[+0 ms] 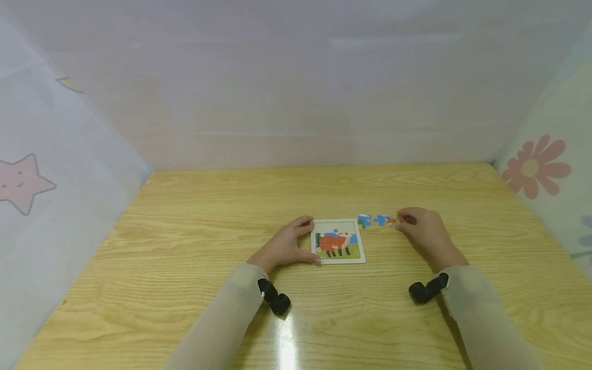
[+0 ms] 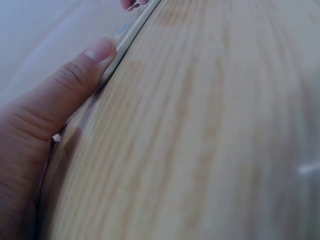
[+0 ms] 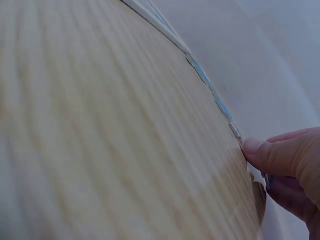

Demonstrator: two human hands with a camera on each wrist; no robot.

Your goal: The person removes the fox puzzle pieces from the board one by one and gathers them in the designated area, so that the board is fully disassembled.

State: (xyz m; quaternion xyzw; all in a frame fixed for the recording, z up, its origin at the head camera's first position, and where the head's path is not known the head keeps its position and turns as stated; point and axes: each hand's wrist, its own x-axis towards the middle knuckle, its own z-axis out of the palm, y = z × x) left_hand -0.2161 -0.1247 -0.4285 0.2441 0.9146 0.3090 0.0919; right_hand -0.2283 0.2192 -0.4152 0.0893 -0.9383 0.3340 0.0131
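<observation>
A square puzzle board (image 1: 339, 259) with a pale frame lies flat on the table, showing a red and white animal on grass. My left hand (image 1: 289, 244) holds it by the left side, thumb at the near edge and fingers at the far corner. The thumb (image 2: 80, 80) presses the frame's rim in the left wrist view. Blue puzzle pieces (image 1: 365, 220) lie in a row off the board's far right corner. At the row's right end my right hand (image 1: 427, 231) pinches a reddish-brown puzzle piece (image 1: 401, 219), largely hidden by the fingers.
The wooden table (image 1: 208, 216) carries the board and pieces. White cloth (image 1: 296, 103) hangs behind it, with patterned cloth on both sides. Each wrist wears a black camera (image 1: 277, 302) on a strap.
</observation>
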